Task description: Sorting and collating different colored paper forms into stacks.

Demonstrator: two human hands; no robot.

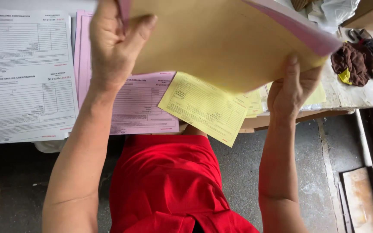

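Both of my hands hold up a thick stack of paper forms (221, 39), tan on the side facing me with a pink edge at the upper right. My left hand (113, 43) pinches the stack's left edge between thumb and fingers. My right hand (292, 86) grips its lower right edge from below. Under the raised stack, on the table, lie yellow forms (203, 105), one hanging over the table's front edge. To their left rest pink forms (141, 108) and, further left, white forms (24, 73).
A bundle of dark and pale rags (359, 60) sits on the worn table top (368, 92) at the right. My red shorts (169, 185) fill the lower middle. A flat board (361, 198) lies on the concrete floor (238, 172) at the lower right.
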